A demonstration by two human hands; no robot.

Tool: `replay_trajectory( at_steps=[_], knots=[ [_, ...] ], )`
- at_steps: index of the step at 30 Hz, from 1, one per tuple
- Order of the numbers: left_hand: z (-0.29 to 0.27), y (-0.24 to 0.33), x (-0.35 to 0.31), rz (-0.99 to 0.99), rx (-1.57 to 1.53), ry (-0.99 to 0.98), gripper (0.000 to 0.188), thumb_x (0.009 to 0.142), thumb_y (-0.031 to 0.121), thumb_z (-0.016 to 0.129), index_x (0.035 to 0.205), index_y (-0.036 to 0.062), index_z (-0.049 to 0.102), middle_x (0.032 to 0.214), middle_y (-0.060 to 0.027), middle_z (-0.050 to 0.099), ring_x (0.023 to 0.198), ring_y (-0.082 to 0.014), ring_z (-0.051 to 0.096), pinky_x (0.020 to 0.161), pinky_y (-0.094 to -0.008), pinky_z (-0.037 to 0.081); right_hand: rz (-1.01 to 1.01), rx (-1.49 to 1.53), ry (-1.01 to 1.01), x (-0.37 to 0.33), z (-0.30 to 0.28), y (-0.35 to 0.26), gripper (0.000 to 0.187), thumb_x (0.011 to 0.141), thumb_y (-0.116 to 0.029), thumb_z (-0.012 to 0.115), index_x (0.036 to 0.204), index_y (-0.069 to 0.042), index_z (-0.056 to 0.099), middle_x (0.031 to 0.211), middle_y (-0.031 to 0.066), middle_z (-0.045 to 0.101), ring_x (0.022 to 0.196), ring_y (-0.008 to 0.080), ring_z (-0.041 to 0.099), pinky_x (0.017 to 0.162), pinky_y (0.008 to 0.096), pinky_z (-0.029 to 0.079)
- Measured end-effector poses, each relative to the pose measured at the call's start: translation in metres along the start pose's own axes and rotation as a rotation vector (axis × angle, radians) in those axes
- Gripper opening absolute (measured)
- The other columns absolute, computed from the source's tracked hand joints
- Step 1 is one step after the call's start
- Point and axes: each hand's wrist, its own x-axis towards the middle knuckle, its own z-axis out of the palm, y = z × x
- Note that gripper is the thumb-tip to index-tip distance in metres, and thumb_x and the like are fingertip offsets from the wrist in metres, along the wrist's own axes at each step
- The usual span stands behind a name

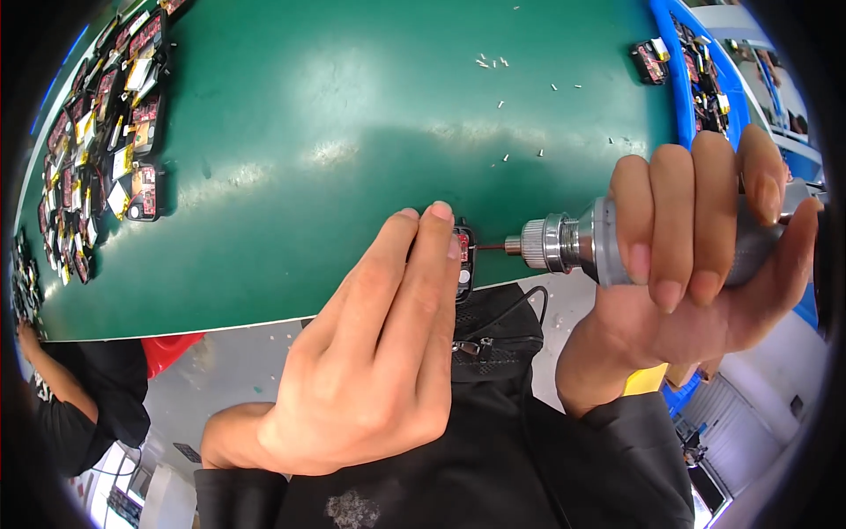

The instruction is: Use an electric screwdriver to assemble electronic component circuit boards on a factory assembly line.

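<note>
My right hand point(696, 229) is wrapped round a grey electric screwdriver point(592, 240) with a ridged silver collar, lying level and pointing left. Its thin bit point(492, 248) reaches the right side of a small black case point(468, 280) that has a red circuit board inside. Over that case lies my left hand point(379, 335), gripping it near the table's front edge with the fingers together. The left part of the case is hidden behind those fingers. Whether the bit sits in a screw is too small to tell.
A pile of similar open cases with red boards and silver battery pouches point(121, 163) covers the left side of the green table point(291, 115). Small screws point(493, 63) lie scattered. A blue tray point(683, 88) holds more cases, with one case point(650, 62) beside it. A co-worker's arm point(62, 383) shows left.
</note>
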Motion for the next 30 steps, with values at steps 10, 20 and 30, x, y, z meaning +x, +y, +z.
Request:
replay_trajectory(
  at_steps=[10, 20, 30],
  knots=[
    [0.008, 0.000, -0.001, 0.012, -0.025, 0.105, 0.036, 0.063, -0.006, 0.068, 0.097, -0.0182, 0.063, 0.110, -0.0269, 0.064, 0.094, -0.0373, 0.064, 0.072, -0.0402, 0.059, 0.071, -0.059, -0.150, 0.008, 0.001, 0.004, 0.030, 0.104, -0.037, 0.036, 0.093, -0.011, 0.047, 0.059, -0.0001, 0.047, 0.050, 0.0123, 0.045, 0.059, 0.0281, 0.041],
    [-0.004, -0.007, 0.000, 0.002, -0.105, 0.015, 0.046, 0.063, -0.004, 0.066, 0.107, -0.0167, 0.059, 0.117, -0.0281, 0.059, 0.099, -0.0391, 0.060, 0.074, -0.0426, 0.057, 0.069, 0.014, -0.417, 0.033, 0.006, 0.020, 0.025, 0.104, -0.031, 0.041, 0.090, -0.011, 0.045, 0.060, -0.0016, 0.045, 0.047, 0.0098, 0.043, 0.055, 0.0273, 0.040],
    [-0.026, -0.005, -0.008, 0.049, 0.014, -0.052, 0.043, 0.072, 0.001, 0.062, 0.111, -0.0153, 0.059, 0.120, -0.0267, 0.058, 0.110, -0.0379, 0.058, 0.091, -0.0423, 0.053, -0.147, 0.150, -0.208, 0.014, 0.016, 0.020, 0.016, 0.094, -0.015, 0.057, 0.089, -0.006, 0.045, 0.054, -0.0002, 0.041, 0.041, 0.0105, 0.038, 0.042, 0.0264, 0.034]
  ],
)
